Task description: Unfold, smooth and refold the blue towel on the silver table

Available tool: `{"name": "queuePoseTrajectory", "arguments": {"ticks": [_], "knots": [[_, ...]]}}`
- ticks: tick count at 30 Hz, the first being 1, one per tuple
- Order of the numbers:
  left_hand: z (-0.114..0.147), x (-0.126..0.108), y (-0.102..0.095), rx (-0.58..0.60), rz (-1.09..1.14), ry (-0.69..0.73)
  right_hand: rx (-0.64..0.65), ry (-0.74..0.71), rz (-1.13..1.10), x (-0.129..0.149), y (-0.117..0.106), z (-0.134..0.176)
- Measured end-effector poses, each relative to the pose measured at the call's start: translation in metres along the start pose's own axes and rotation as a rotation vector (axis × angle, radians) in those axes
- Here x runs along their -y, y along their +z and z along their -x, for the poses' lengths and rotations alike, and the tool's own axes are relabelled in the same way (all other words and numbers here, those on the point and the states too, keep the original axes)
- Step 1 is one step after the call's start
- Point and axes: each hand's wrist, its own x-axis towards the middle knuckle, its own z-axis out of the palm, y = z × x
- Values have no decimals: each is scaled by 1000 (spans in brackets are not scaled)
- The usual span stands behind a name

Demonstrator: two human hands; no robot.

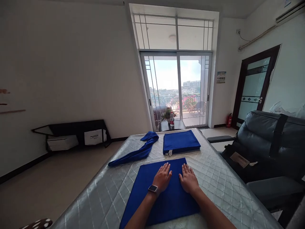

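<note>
A flat blue folded cloth (164, 203) lies on the quilted mattress in front of me. My left hand (162, 176), with a watch on its wrist, rests palm down on the cloth's left part, fingers stretched out. On the right side of the same cloth my right hand (188, 178) lies flat, its fingers pointing away from me. Just beyond sits a thicker folded blue stack (181, 141) with a white tag at its near left corner. A crumpled strip of blue cloth (138, 151) trails across the mattress to the left.
The mattress (100, 194) has a silvery, shiny cover. At right stands a dark armchair (267, 143) with things on its seat. A small dark table (172, 126) with a bottle and a plant is beyond the far end. White boxes (94, 137) sit low along the left wall.
</note>
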Motion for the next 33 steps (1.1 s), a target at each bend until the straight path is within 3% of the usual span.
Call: {"name": "queuePoseTrajectory", "arguments": {"ticks": [4, 7, 10, 16, 22, 26, 33], "knots": [[-9, -63, 25, 91, 64, 105, 8, -42, 35, -3, 0, 2], [-7, -67, 26, 148, 86, 3, 10, -40, 16, -3, 0, 2], [4, -43, 16, 159, 50, -88, -4, -21, -8, -1, -2, 2], [35, 27, -6, 156, -18, -206, -4, -7, -21, 0, -3, 2], [66, 90, -13, 115, -93, -307, -8, -8, -6, 1, -3, 3], [75, 110, -6, 66, -84, -351, -10, -10, 19, 2, -1, 1], [74, 120, 7, 6, -74, -341, 6, -1, 60, 2, 2, -4]]}}
